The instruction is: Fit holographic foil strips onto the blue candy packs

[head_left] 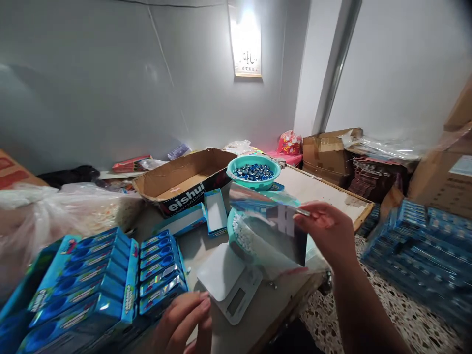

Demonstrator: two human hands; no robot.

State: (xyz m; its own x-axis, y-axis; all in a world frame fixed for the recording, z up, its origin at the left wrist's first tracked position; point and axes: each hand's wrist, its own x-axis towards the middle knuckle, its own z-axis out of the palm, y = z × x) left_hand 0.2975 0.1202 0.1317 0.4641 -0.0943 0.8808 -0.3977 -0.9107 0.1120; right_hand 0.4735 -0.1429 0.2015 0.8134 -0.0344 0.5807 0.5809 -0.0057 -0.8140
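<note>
My right hand point(328, 231) pinches the top edge of a clear, shiny plastic bag point(271, 231) and holds it up over a white digital scale point(229, 282). Behind the bag sits a teal bowl of small white pieces point(239, 235). My left hand point(184, 322) is low at the near table edge, fingers curled together, touching the corner of a stack of blue candy boxes point(160, 275). What the left fingers hold, if anything, is hidden.
A teal bowl of blue beads point(253, 172) and an open cardboard box point(184, 182) stand further back. Blue display cartons point(84, 285) fill the left. A full plastic sack point(55, 216) lies far left. More blue boxes point(416, 241) and cartons point(328, 150) are on the floor at right.
</note>
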